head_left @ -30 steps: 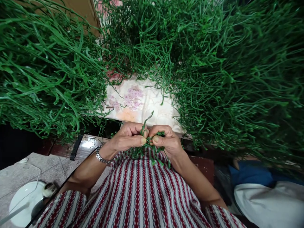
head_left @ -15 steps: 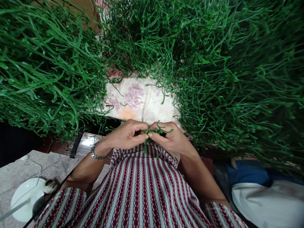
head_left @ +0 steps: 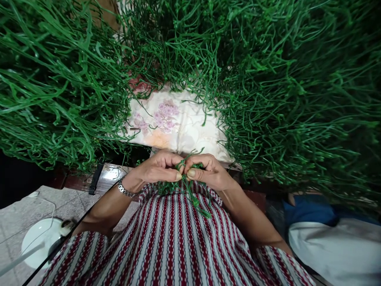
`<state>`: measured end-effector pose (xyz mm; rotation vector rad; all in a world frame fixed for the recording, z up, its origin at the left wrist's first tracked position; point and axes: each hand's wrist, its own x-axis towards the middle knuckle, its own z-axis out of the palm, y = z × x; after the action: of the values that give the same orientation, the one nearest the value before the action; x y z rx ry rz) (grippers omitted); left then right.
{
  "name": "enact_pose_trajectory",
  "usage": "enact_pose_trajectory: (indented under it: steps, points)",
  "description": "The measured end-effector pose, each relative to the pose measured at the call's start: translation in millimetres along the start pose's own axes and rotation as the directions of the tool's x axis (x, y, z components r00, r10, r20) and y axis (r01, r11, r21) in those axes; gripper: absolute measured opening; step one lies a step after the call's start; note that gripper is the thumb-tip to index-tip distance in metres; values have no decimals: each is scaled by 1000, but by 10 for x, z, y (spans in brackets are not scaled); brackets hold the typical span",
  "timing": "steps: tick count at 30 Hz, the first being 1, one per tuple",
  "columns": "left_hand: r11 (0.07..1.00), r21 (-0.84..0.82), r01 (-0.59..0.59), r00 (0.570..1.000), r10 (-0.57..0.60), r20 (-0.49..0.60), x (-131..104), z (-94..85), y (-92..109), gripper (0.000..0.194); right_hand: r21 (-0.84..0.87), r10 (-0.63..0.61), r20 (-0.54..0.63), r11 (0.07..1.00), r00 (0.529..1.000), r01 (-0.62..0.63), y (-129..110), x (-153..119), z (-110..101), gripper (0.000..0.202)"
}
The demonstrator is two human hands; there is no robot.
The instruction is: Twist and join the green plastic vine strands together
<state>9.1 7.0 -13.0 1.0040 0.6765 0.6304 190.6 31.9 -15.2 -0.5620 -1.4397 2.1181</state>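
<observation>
Close in front of my striped top, my left hand (head_left: pixel 162 167) and my right hand (head_left: pixel 206 171) meet, thumbs and fingertips nearly touching. Both are closed in a pinch on a small bunch of thin green plastic stems (head_left: pixel 195 198). Some of the stems hang down over the striped cloth, and a few tips stick up above the fingers. The part between my fingertips is mostly hidden. Beyond the hands lies a pale floral cloth (head_left: pixel 193 131) with a few loose green strands on it.
A large heap of green plastic stems (head_left: pixel 53 91) spreads on the left, another heap (head_left: pixel 282 103) on the right and back. A white round lamp base (head_left: pixel 38 242) stands on the tiled floor (head_left: pixel 18 210) at lower left. Grey and blue cloth (head_left: pixel 330 246) shows at lower right.
More of the green stems now hang below my fingers, where before they lay mostly across the right hand. My fingers have shifted their pinch, and the view has moved slightly.
</observation>
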Motion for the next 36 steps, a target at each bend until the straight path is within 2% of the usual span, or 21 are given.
enact_pose_trajectory:
  steps: [5, 8, 11, 14, 16, 19, 22, 24, 27, 30, 33, 34, 36]
  points:
    - [990, -139, -23, 1000, 25, 12, 26, -6, -87, 27, 111, 42, -44, 993, 998, -37, 65, -15, 18, 25]
    - [989, -141, -34, 999, 35, 5, 44, -3, -102, 28, 84, 29, -71, 996, 997, -23, 73, -25, 1, 27]
    - [996, -80, -42, 997, 37, -61, 49, -5, -73, 27, -144, -43, -107, 989, 993, 27, 34, -37, -26, 26]
    - [993, 98, -66, 982, 82, -171, 44, -21, -25, 25, -468, -144, -111, 881, 983, 76, -17, -50, -43, 18]
    - [966, 246, -84, 976, 130, -177, 41, -34, 4, 25, -620, -207, -74, 775, 976, 117, -31, -55, -45, 13]
    - [920, 380, -98, 979, 157, -127, 43, -35, 34, 27, -713, -248, 4, 678, 969, 177, -26, -56, -52, 12]
    - [938, 333, -94, 990, 124, -68, 46, -7, 50, 28, -659, -211, 102, 717, 972, 225, -6, -58, -72, 22]
    - [979, 200, -34, 998, 43, -37, 43, 15, 56, 26, -554, -176, 130, 804, 976, 218, 21, -59, -83, 28]
    - [997, 51, 50, 999, -50, 1, 38, 26, 48, 23, -351, -102, 132, 925, 986, 143, 95, -65, -69, 33]
    - [1000, -26, 11, 1000, -11, 19, 36, 1, -3, 25, -154, -54, 111, 986, 992, 71, 165, -85, -22, 36]
    - [978, -197, -68, 998, 68, -7, 29, -38, -69, 27, 25, -133, 41, 991, 990, 132, 142, -113, -15, 37]
    - [972, -218, -88, 996, 85, -23, 25, -46, -78, 27, 8, -159, 14, 987, 987, 158, 107, -118, -32, 36]
    - [982, -159, -104, 993, 94, -71, 19, -47, -67, 25, -183, -172, -26, 969, 985, 165, 10, -116, -89, 32]
